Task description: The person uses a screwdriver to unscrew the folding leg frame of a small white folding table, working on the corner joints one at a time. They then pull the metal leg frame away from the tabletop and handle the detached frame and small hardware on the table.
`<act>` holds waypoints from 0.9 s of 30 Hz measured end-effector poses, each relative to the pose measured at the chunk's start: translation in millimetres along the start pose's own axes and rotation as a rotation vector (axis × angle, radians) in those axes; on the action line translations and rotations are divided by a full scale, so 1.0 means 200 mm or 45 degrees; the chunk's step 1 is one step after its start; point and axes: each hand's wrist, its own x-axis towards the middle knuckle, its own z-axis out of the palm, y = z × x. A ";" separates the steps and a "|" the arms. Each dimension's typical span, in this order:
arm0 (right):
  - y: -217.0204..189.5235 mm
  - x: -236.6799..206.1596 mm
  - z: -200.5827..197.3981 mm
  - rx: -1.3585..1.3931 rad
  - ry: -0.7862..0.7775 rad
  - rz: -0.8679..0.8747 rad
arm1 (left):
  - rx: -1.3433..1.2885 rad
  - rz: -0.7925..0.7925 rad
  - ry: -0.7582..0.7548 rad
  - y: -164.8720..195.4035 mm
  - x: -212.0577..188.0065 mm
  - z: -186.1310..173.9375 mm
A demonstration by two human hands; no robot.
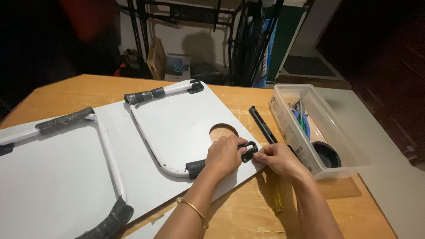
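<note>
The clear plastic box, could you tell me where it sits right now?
In the head view the clear plastic box stands on the wooden table at the right, just beyond the right hand and beside a black strip.

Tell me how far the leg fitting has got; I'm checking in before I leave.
Far bracket of the white U-leg sits on the grey board. Left hand and right hand are on the near black bracket. The other leg lies on the board, its fixings not visible.
</note>
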 end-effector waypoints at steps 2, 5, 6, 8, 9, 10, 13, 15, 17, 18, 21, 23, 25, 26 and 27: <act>-0.01 0.00 0.00 0.019 0.014 0.006 | 0.015 0.025 0.008 0.00 0.00 0.00; -0.06 -0.03 0.01 -0.089 0.087 0.056 | 0.016 0.030 0.021 -0.01 0.00 0.01; -0.09 -0.05 0.01 -0.146 0.118 0.080 | 0.015 0.024 0.025 -0.01 -0.01 0.01; -0.14 -0.09 0.03 -0.153 0.192 0.089 | 0.030 0.037 0.016 -0.01 -0.01 0.01; -0.17 -0.11 0.04 -0.157 0.230 0.095 | 0.037 0.045 0.011 -0.01 -0.01 0.01; -0.20 -0.13 0.05 -0.160 0.248 0.088 | 0.039 0.056 0.019 0.00 -0.01 0.01; -0.28 -0.18 0.07 -0.221 0.323 0.097 | 0.036 0.054 0.023 0.00 -0.01 0.00; -0.32 -0.21 0.09 -0.336 0.406 0.138 | 0.016 0.011 0.000 0.01 -0.02 -0.01; -0.34 -0.23 0.11 -0.352 0.436 0.196 | 0.029 0.007 -0.015 0.02 -0.02 -0.02; -0.34 -0.23 0.11 -0.360 0.452 0.226 | 0.035 0.005 -0.023 0.02 -0.03 -0.02; -0.31 -0.24 0.10 -0.203 0.328 0.157 | 0.013 0.032 0.002 0.02 -0.03 -0.03; -0.26 -0.23 0.09 -0.196 0.343 0.147 | 0.012 0.028 -0.002 0.02 -0.03 -0.02; -0.23 -0.19 0.08 -0.195 0.330 0.128 | 0.022 0.025 -0.002 0.02 -0.03 -0.02; -0.21 -0.18 0.08 -0.198 0.313 0.119 | 0.031 0.028 -0.005 0.02 -0.03 -0.02; -0.20 -0.17 0.08 -0.200 0.299 0.110 | 0.041 0.033 -0.008 0.02 -0.03 -0.02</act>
